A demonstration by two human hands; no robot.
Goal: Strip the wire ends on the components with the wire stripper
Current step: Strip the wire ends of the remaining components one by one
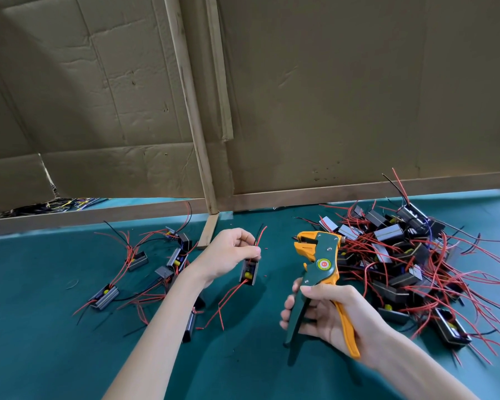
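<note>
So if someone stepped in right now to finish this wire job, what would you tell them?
Left hand pinches one component by its wires, ends pointing up.
Right hand grips the wire stripper, its head apart from those wires.
Big pile lies right and a smaller group lies left on the green mat.
Done: too small to tell whether any ends are stripped.
To do, probably: feed the ends in, squeeze, then work through the pile.

Green surface (55,356), with a wooden rail (329,193) along its far edge. Left side: scattered components (136,259), small and black with red and black wires, lying spread apart. Right side: a big tangled heap of components (401,264), wires sticking out all round. A wooden slat end (210,230) rests at back centre. Tiny red insulation bits (265,275) lie mid-surface.
</note>
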